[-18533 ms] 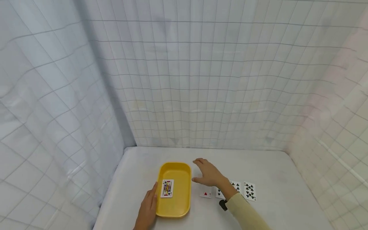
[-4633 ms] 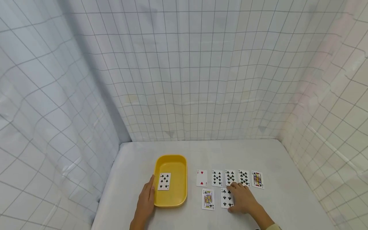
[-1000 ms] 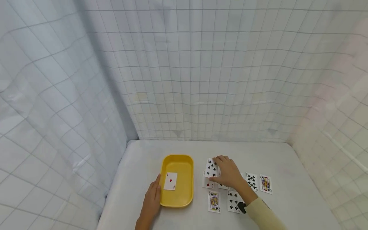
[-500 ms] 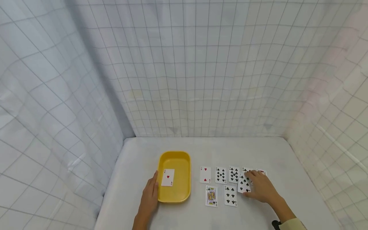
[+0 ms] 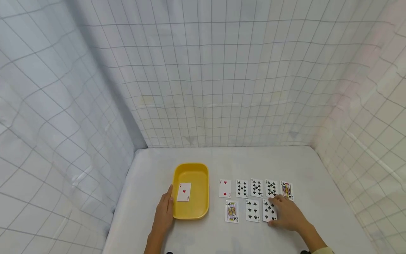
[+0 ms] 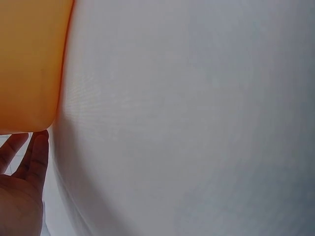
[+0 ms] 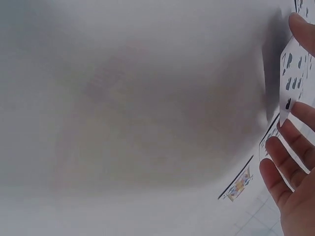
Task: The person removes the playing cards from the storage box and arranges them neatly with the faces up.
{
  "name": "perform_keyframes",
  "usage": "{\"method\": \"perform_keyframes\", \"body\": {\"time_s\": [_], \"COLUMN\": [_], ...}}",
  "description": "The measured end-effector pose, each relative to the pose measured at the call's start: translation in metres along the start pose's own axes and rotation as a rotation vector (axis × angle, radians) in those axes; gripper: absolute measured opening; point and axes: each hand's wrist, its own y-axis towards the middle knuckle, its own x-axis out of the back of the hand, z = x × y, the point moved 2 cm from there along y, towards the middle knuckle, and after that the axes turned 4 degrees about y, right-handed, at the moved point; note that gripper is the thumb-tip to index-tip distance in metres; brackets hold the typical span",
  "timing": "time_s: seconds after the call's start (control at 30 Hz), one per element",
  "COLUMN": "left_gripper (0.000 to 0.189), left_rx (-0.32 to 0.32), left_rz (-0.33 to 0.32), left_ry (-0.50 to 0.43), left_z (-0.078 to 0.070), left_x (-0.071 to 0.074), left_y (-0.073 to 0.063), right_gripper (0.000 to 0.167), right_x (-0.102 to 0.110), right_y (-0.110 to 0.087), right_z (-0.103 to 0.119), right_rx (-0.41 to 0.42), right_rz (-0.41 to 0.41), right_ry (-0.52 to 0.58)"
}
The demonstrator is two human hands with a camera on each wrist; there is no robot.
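My right hand (image 5: 288, 213) pinches a seven of spades (image 5: 269, 210) by its edges between thumb and fingertips, low over the table at the right end of the lower row. In the right wrist view the card (image 7: 294, 73) tilts slightly, with a shadow beside it. Left of it lie a six of clubs (image 5: 252, 210) and a king (image 5: 232, 211). My left hand (image 5: 163, 214) rests straight fingers against the left side of the yellow tray (image 5: 191, 215). Inside the tray an ace of hearts (image 5: 184, 192) lies face up.
An upper row runs across the white table (image 5: 177, 155): a two of hearts (image 5: 225, 188), several black number cards such as a spade card (image 5: 242, 188), and a jack (image 5: 287, 189) at the right end. White gridded sheeting (image 5: 203, 88) encloses the table's back and sides.
The seven of spades has travelled in my right hand from above the two of hearts to the lower row's right end. Earlier, a jack went from tray to table. The left hand stays at the tray.
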Motion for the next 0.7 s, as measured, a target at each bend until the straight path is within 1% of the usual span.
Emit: {"method": "perform_keyframes", "body": {"time_s": [0.13,0.27,0.4,0.43,0.57,0.7], "left_gripper": [0.051,0.051,0.051,0.051,0.051,0.050], "left_rx": [0.004,0.009,0.001,-0.007,0.000,-0.006], "left_rz": [-0.001,-0.005,-0.022,-0.026,-0.025,-0.031], "left_ry": [-0.002,-0.002,0.002,0.006,0.012,0.016], "left_z": [0.001,0.002,0.003,0.003,0.002,0.002], "left_x": [-0.001,-0.004,-0.007,-0.007,-0.006,-0.005], "left_y": [0.002,0.002,0.001,0.001,0.001,0.000], "right_gripper": [0.091,0.090,0.091,0.092,0.092,0.090], "right_x": [-0.002,-0.002,-0.002,-0.001,0.001,0.005], "right_y": [0.002,0.003,0.003,0.003,0.007,0.016], "right_z": [0.002,0.003,0.002,0.001,0.001,0.002], "right_rx": [-0.007,-0.021,-0.016,-0.010,0.014,0.016], "right_rz": [0.021,0.031,0.029,0.023,-0.018,-0.049], "right_ry": [0.012,0.023,0.015,0.013,0.028,0.040]}}
